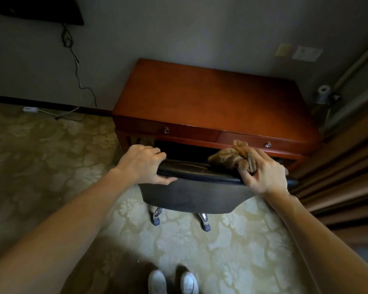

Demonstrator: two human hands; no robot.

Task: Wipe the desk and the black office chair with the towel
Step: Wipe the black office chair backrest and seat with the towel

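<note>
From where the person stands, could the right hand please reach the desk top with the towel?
Probably yes, for the near part: the right hand grips the towel on the chair back, just short of the desk front, with nothing between. The far side looks doubtful.

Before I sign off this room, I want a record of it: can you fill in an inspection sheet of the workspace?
Surface: reddish wooden desk, both drawers shut.
Job's things: brown towel bunched atop the backrest of the black chair.
Clutter: paper roll right of desk.
Grippers: left hand grips backrest top; right hand holds towel there.
Cables: black cable down wall; white power strip on floor.
Surroundings: patterned carpet, curtain at right.
</note>
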